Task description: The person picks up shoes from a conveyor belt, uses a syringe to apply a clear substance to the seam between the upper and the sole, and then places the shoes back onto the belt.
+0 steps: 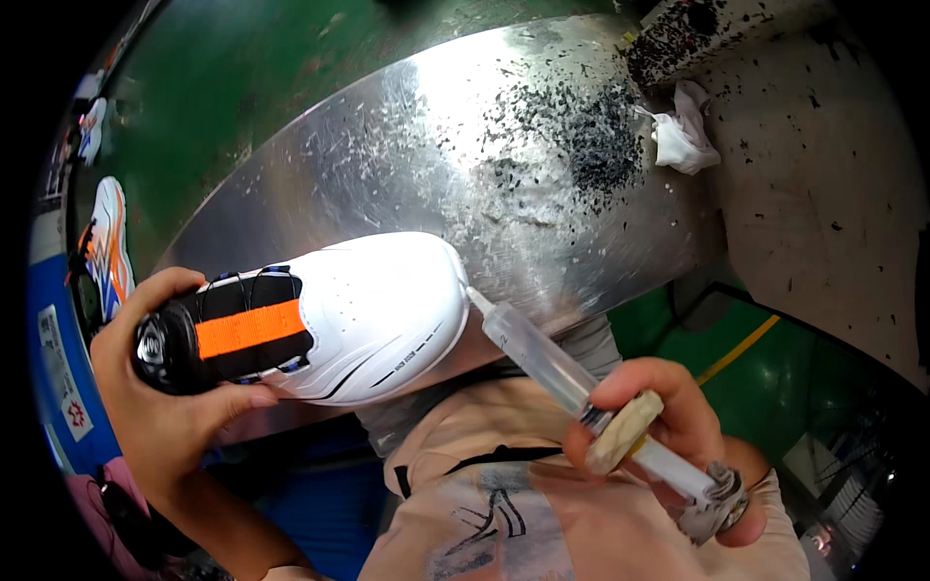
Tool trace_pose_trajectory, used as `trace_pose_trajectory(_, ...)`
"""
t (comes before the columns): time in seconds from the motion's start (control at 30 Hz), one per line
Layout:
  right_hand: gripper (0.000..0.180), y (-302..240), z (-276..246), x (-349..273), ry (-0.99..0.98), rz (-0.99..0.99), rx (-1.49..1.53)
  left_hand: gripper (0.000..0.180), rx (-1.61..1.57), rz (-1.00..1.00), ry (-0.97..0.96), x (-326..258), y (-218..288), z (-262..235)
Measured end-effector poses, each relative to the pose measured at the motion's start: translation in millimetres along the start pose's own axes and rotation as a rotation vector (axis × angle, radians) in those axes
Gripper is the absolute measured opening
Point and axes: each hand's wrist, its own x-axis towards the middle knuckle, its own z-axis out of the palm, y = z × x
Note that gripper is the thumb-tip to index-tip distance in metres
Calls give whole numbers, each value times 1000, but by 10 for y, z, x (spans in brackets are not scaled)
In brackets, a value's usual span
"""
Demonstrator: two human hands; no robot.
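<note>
- White sneaker is over the near part of the metal surface, toe pointing right, orange band on top
- Left hand has it gripped around the heel end, thumb on the near side
- Right hand is wrapped around a clear syringe, tip right at the toe edge
- Crumpled white cloth lies near some black flecks

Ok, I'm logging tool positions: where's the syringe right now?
In the head view, the syringe is right of centre, held in the right hand, its tip at the toe of the white shoe.
</note>
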Motion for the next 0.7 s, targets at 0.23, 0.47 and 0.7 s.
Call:
trace_pose_trajectory(0.23, 98, 0, -38, 16, -54, 89, 6, 80, -105, -128, -152, 358, 8, -129)
trace_pose_trajectory(0.47, 96, -320, -123, 117, 138, 54, -192, 63, -86, -177, -143, 443, -153, -359)
trace_pose_trajectory(0.7, 127, -54, -305, 828, 25, -253, -549, 45, -345, -229, 368, -69, -222, 2)
